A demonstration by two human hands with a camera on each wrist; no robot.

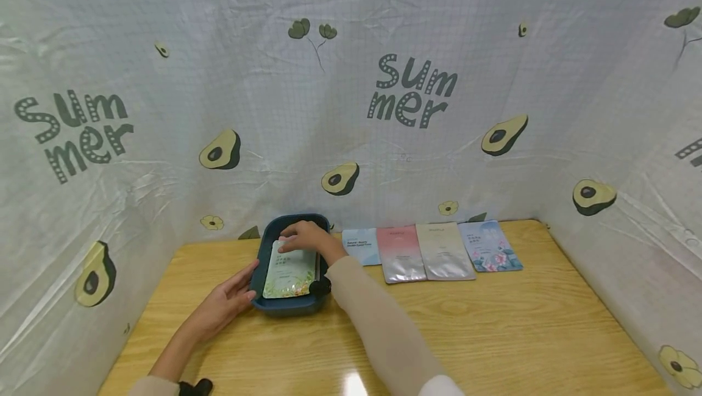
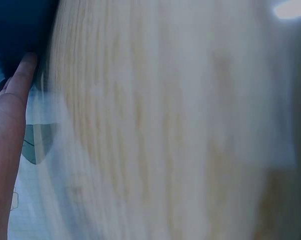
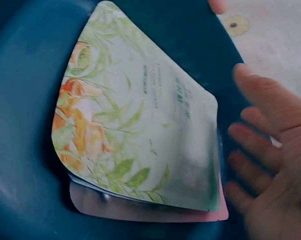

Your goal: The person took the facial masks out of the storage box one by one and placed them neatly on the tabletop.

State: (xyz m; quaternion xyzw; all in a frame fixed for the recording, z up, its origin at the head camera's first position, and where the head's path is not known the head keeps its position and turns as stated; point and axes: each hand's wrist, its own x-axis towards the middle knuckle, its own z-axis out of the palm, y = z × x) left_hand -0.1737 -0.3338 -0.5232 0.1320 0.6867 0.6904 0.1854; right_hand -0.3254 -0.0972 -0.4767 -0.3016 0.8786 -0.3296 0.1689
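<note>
A dark blue plastic basin (image 1: 287, 309) stands on the left part of the table. Inside it lies a pale green sheet-mask packet (image 1: 289, 277) printed with leaves and orange flowers. Beneath that one, a pink-and-silver packet (image 3: 140, 211) peeks out in the right wrist view. My left hand (image 1: 220, 309) rests against the basin's left side, fingers extended along the wall. Over the basin's far end, my right hand (image 1: 311, 239) hovers by the top of the green packet; the right wrist view shows its fingers spread loosely, with a gap between them and the packet.
Right of the basin, several packets lie in a row: light blue (image 1: 362, 247), pink (image 1: 400, 254), cream (image 1: 444, 251) and blue floral (image 1: 490, 247). The wooden table (image 1: 493, 335) meets a white patterned curtain (image 1: 351, 116) at its back and sides.
</note>
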